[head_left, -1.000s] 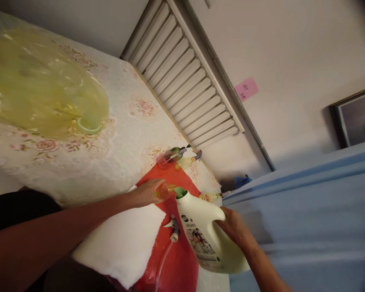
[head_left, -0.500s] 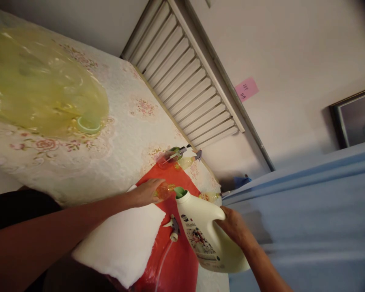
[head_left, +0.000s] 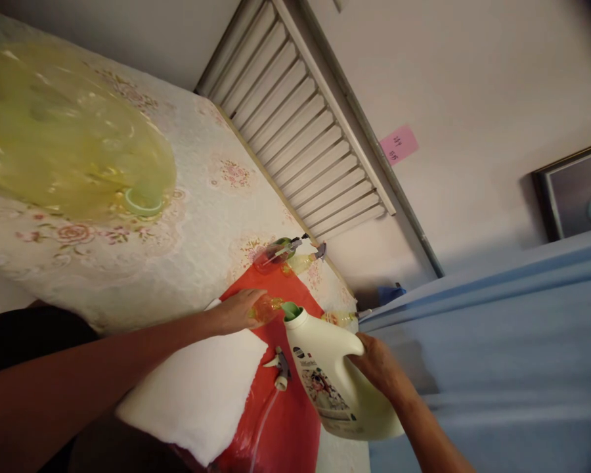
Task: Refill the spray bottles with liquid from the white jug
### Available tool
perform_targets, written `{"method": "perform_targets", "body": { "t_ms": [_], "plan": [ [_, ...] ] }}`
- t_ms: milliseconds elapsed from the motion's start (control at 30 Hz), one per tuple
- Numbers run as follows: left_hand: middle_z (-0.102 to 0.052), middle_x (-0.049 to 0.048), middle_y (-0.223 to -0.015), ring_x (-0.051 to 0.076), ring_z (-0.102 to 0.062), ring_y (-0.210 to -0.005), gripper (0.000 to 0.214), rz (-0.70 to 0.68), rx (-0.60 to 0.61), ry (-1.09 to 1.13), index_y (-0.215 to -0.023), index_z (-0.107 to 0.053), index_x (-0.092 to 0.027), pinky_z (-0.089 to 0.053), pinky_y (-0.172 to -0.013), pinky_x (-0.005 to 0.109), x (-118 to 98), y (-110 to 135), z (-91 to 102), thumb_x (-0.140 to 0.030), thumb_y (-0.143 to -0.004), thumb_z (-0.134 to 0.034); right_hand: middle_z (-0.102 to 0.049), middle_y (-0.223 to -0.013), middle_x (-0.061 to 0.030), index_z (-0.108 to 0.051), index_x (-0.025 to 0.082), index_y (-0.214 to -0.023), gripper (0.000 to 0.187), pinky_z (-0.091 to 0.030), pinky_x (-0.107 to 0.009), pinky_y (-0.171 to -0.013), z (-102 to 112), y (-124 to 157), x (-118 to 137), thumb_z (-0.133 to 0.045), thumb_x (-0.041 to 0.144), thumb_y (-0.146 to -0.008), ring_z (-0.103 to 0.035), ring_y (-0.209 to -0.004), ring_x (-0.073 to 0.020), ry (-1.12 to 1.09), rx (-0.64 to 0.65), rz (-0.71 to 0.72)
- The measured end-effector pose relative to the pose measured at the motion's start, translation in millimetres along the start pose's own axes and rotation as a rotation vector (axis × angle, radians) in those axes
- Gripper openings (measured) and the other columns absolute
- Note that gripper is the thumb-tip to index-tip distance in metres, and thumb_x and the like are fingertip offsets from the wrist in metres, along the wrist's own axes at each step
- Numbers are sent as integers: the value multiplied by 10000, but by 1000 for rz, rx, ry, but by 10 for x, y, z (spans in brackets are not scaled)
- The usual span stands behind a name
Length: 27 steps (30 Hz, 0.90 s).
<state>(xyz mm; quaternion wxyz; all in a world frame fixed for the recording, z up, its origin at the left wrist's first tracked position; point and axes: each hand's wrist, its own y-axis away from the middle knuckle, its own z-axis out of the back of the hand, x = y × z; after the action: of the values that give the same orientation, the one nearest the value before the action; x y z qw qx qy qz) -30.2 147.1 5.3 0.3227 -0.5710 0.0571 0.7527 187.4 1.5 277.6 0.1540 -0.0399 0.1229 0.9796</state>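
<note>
My right hand (head_left: 378, 361) grips the handle of a large cream jug (head_left: 335, 381) with a printed label. The jug tilts so its green spout (head_left: 290, 311) meets or nearly meets the neck of a clear bottle (head_left: 266, 310); I cannot tell whether they touch. Around that bottle my left hand (head_left: 239, 311) is closed, its fingertips partly hidden. Just below the bottle, a detached spray trigger (head_left: 282, 371) with a long thin tube lies on a red mat (head_left: 305, 420). Beside it, under my left forearm, is a folded white cloth (head_left: 197, 387).
Spray bottles (head_left: 298, 264) stand at the mat's far end, and another clear bottle (head_left: 342, 319) is right of it. A big yellow plastic bag (head_left: 69, 138) sits on the flowered tablecloth (head_left: 197, 217). A radiator (head_left: 305, 125) and a blue curtain (head_left: 512, 348) border the table.
</note>
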Motion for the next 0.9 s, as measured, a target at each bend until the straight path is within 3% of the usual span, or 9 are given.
{"method": "perform_targets", "body": {
  "t_ms": [900],
  "plan": [
    [-581,123,-1357,332,-546,-1236,692,-48,-60,-22,-1349,-473,-222,-446,-1045,427,-24,25,-7,-458,-738,-697,-735,-805,-65,-628,173,-795,99,-427,-241,-635,15,-13,-4,-536,207,-811,-692,-793,-208,-13,28,-18]
  ]
}}
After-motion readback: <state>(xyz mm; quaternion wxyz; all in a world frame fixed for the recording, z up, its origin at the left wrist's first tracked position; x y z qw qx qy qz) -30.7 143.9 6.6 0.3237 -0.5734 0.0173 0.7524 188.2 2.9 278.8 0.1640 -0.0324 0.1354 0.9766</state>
